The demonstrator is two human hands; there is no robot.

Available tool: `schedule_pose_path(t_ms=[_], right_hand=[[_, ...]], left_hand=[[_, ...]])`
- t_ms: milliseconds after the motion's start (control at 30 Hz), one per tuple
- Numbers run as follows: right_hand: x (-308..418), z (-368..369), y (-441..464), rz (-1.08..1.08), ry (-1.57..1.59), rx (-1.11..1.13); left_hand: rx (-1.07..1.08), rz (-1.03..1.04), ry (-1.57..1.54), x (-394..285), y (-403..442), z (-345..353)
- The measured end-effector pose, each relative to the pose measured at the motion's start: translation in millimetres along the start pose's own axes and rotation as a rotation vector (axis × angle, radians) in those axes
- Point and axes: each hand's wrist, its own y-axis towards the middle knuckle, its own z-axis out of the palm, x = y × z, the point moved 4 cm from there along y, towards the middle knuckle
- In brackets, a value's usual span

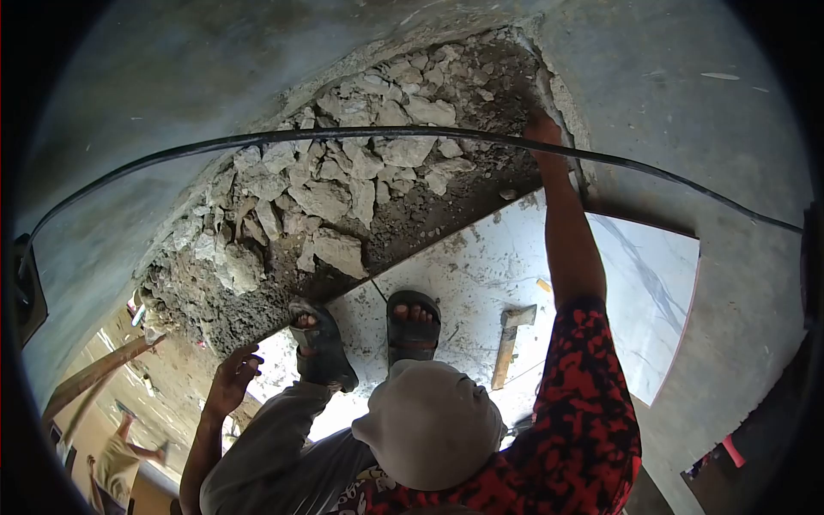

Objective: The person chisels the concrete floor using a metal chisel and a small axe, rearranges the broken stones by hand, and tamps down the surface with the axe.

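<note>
My right hand (pixel 542 130) reaches far forward to the end of a rubble-filled strip, low beside its broken concrete edge. Its fingers are in shadow and partly hidden, so any hold is unclear. Grey broken chunks (pixel 322 199) and dark loose soil fill the strip to its left. My left hand (pixel 232 378) hangs at the near left end of the strip, next to the white tile edge, fingers loosely bent and apart. No held object can be made out there. On the white tiles (pixel 463 266) between my arms lies a hammer-like tool (pixel 512 343) with a wooden handle.
A black cable (pixel 412 132) crosses above the rubble close to the camera. My sandalled feet (pixel 412 326) stand on the tiles. Smooth grey concrete (pixel 678 94) borders the strip. Wooden poles (pixel 99 378) and another person (pixel 120 455) are at lower left.
</note>
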Motion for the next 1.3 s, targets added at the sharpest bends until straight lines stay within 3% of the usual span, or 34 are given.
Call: schedule_pose_path(t_ms=[33, 100, 133, 200, 300, 367, 433, 567, 633, 667, 733, 867, 933, 967, 1033, 1100, 1167, 1233, 1300], right_hand=[[8, -7, -4, -0.001, 0.002, 0.004], [34, -21, -17, -0.25, 0.107, 0.088], [33, -24, -17, -0.267, 0.109, 0.09], [21, -32, -4, -0.073, 0.157, -0.122], [13, 9, 16, -0.14, 0.06, -0.024], [55, -6, -3, -0.121, 0.04, 0.084], [57, -25, -10, -0.145, 0.333, -0.06], [26, 1, 44, 0.035, 0.249, -0.195], [44, 25, 64, -0.059, -0.158, 0.0], [54, 26, 55, -0.052, -0.151, -0.007], [112, 5, 19, -0.34, 0.157, 0.129], [98, -12, 29, -0.375, 0.287, -0.086], [62, 6, 69, -0.042, 0.213, -0.145], [69, 16, 66, -0.055, 0.217, -0.121], [91, 37, 64, -0.098, -0.112, 0.107], [109, 26, 18, -0.575, -0.003, 0.009], [112, -5, -26, -0.353, 0.222, 0.242], [100, -45, -35, -0.224, 0.268, 0.103], [18, -16, -15, -0.078, 0.293, 0.01]], left_hand=[[-0.001, -0.004, -0.001, 2, 1, -1], [0.01, -0.033, -0.012, 10, -4, 2], [0.01, -0.058, -0.036, 10, -4, 2], [0.017, -0.029, -0.052, 19, -3, 3], [0.054, 0.007, -0.02, 29, -3, 3], [0.029, 0.006, -0.001, 20, -3, 0], [0.009, 0.006, 0.007, 18, -5, -1], [0.038, 0.008, -0.04, 27, 0, 3], [0.064, 0.002, -0.008, 31, 3, 5], [0.073, 0.01, 0.05, 30, 4, 3], [0.018, 0.0, 0.071, 16, 5, -1], [-0.023, 0.033, 0.014, 16, 6, -4], [0.0, 0.002, 0.033, 22, 5, -1], [0.048, -0.017, 0.063, 24, 2, 3], [0.054, -0.072, 0.098, 22, 4, 1], [0.025, -0.02, 0.115, 23, 4, 1], [-0.025, 0.005, 0.021, 23, 5, 1], [-0.066, 0.039, 0.207, 5, -4, -3], [-0.085, 0.059, 0.164, 0, -10, -2]])
